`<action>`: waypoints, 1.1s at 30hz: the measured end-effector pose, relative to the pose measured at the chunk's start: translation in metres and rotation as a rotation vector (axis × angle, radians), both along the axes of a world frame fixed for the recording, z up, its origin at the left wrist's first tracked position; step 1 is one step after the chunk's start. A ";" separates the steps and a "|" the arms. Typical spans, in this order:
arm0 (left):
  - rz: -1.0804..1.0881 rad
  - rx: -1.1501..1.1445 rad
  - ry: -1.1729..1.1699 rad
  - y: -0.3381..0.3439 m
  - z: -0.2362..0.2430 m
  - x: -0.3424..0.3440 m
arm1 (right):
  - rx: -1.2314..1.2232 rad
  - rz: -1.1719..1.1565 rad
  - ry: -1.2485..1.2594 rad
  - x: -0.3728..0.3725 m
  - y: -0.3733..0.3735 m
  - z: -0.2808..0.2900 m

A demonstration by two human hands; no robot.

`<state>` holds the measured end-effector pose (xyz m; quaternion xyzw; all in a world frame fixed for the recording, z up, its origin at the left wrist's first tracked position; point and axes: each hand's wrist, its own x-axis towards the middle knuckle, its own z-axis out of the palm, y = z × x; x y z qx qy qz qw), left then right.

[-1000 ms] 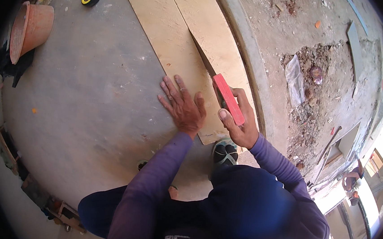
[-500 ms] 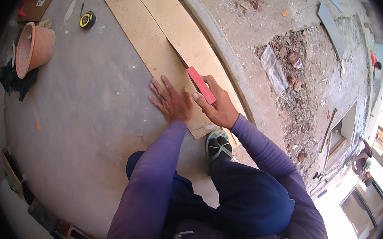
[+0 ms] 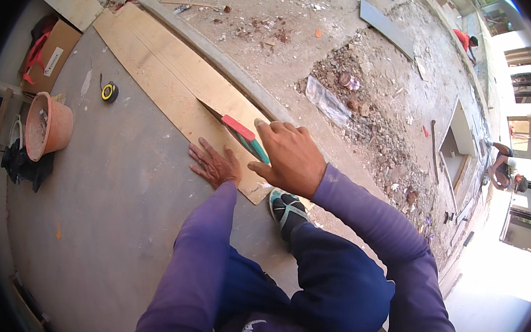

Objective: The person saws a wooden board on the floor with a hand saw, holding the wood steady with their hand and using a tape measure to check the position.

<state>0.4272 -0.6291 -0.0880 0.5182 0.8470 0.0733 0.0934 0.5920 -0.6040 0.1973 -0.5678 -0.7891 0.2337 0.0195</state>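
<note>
A long plywood board point(image 3: 160, 76) lies on the grey floor, with a thin line running along its length. A handsaw point(image 3: 238, 128) with a red and green handle stands in the board, its dark blade pointing up the line. My right hand point(image 3: 294, 159) is around the rear of the handle, thumb on one side and fingers on the other; part of the grip is hidden. My left hand point(image 3: 217, 165) presses flat on the board's left edge, fingers spread. My sandalled foot point(image 3: 288, 210) is by the board's near end.
At left stand an orange bucket point(image 3: 50, 127), a black bag point(image 3: 27, 166) and a cardboard box point(image 3: 54, 56). A yellow tape measure point(image 3: 109, 92) lies on the floor. Beyond a concrete ledge point(image 3: 223, 75) is rubble point(image 3: 357, 104). Another person point(image 3: 503, 169) is at far right.
The view has shifted, showing more of the board's far end. The saw handle now tilts to show its green part, and my right hand's fingers look looser. My left hand stays flat.
</note>
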 end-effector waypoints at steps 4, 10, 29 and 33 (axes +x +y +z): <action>-0.059 0.192 -0.025 -0.019 0.012 0.010 | 0.034 0.512 0.051 -0.049 -0.030 0.111; -0.011 0.066 0.009 -0.001 0.002 0.014 | 0.338 0.748 -0.076 -0.085 -0.110 0.183; -0.023 0.050 0.032 0.001 -0.002 0.013 | -0.004 0.034 0.356 0.070 -0.010 -0.033; -0.013 -0.022 0.007 0.002 -0.002 0.009 | 0.097 -0.038 0.614 0.011 0.007 -0.155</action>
